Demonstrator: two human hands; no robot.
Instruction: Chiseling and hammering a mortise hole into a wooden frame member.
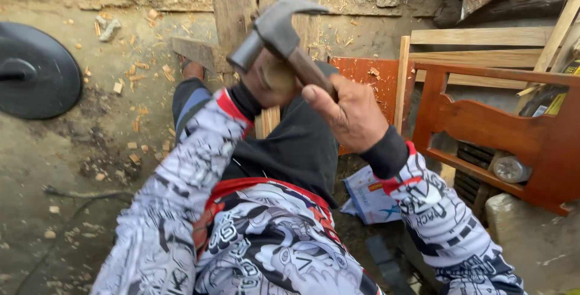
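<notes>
Grey-headed, brown-handled hammer

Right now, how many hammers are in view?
1: a claw hammer raised in the right hand, above the left hand holding a wooden piece. Others may be hidden in the clutter.

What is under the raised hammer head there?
Under the claw hammer, raised in the right hand, the left hand grips a pale wooden strip over the person's dark trousers. The hammer head and hand cover the strip's top, so any nail is hidden.
</notes>
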